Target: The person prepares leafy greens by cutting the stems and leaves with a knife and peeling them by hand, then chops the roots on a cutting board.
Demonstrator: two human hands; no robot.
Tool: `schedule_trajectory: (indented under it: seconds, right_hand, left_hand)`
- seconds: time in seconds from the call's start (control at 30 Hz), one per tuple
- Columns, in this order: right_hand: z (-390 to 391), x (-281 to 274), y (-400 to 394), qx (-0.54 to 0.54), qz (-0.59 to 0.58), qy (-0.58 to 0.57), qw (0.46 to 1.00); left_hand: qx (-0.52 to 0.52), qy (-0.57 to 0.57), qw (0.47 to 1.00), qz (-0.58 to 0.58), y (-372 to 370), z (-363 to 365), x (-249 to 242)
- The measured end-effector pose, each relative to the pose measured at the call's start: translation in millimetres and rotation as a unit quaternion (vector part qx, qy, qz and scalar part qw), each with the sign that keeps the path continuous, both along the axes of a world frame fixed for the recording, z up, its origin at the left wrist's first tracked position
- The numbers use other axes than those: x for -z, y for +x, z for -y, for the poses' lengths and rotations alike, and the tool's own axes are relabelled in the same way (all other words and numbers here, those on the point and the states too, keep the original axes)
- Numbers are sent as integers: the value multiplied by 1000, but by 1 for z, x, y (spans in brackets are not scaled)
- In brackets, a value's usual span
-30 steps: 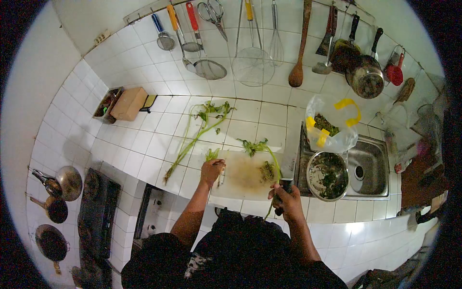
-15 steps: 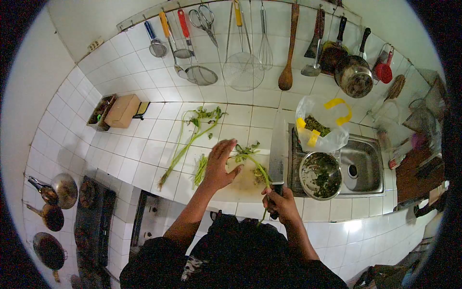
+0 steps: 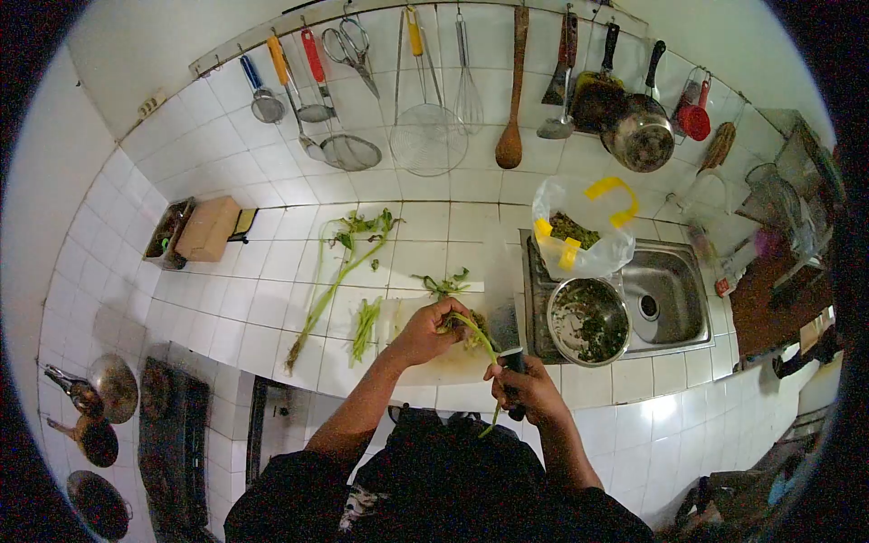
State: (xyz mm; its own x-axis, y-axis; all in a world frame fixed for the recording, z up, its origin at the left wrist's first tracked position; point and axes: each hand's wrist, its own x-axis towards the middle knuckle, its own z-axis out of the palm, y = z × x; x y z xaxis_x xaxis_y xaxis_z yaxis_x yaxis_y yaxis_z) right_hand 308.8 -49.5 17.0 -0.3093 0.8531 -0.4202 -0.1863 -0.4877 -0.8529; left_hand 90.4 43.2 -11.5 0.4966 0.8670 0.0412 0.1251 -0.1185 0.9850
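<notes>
The green stalk (image 3: 483,337) runs between the hands, above the right side of the cutting board (image 3: 434,374) — its far part pinched in the left hand's (image 3: 433,333) closed fingers, its near part caught by the right hand (image 3: 528,387), curled around the knife (image 3: 508,328) handle. A light pinch seems best — left fingers clear of the blade, which points far, just right of the stalk

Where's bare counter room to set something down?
Bare tile shows between the cardboard box and the long stalks, and between their leaves and the knife. It's crowded around the left hand, right hand and cutting board, and at the plastic bag and metal bowl.
</notes>
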Motion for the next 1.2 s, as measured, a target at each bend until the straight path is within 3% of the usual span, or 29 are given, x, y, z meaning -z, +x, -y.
schedule_trajectory:
  seconds: [0.13,0.23,0.3,0.33,0.4,0.43,0.53,0.6,0.7,0.87,0.93,0.97,1.0,1.03,1.13,1.17,1.2]
  right_hand:
    - [4,2,4,-6,-5,-7,1000]
    - [2,-6,12,-20,37,-22,999]
    - [1,-9,15,-8,77,-37,996]
    - [0,-14,18,-10,79,-39,996]
    - [-4,-29,26,-64,123,-37,990]
    - [-3,-18,30,-92,142,4,986]
    - [0,-34,47,-90,168,1,982]
    - [7,-37,70,34,133,12,991]
    - [7,-45,91,101,120,11,987]
    - [-2,-42,79,140,74,4,987]
    - [-9,-41,68,118,93,-9,989]
    - [-12,-38,63,100,87,5,991]
    - [-13,-37,58,84,82,19,993]
    - [-15,-40,51,80,92,17,992]
    - [-19,-24,44,65,103,40,992]
    - [-19,-22,43,69,103,39,992]
    - [-20,-20,41,75,91,38,992]
  left_hand:
    - [30,-125,990,55,-3,9,-8]
    - [54,-167,984,-30,-13,15,-21]
    - [97,-96,979,-153,-23,18,-26]
    - [96,-98,979,-151,-29,19,-22]
    - [167,46,975,-135,-41,20,-14]
    - [165,45,976,-135,-46,23,-14]
    - [101,127,972,-170,-71,26,-4]
    - [-108,78,981,-141,-111,17,27]
    - [-207,59,960,-182,-122,7,4]
    - [-236,77,966,-76,-86,-45,72]
    - [-222,-48,969,-98,-59,-64,73]
    - [-222,-48,969,-97,-51,-72,78]
    - [-225,45,964,-137,-45,-81,92]
    - [-225,138,949,-174,-39,-85,96]
    - [-247,154,942,-168,-33,-86,93]
    - [-196,54,973,-112,-36,-80,90]
    - [-192,52,973,-114,-38,-69,76]
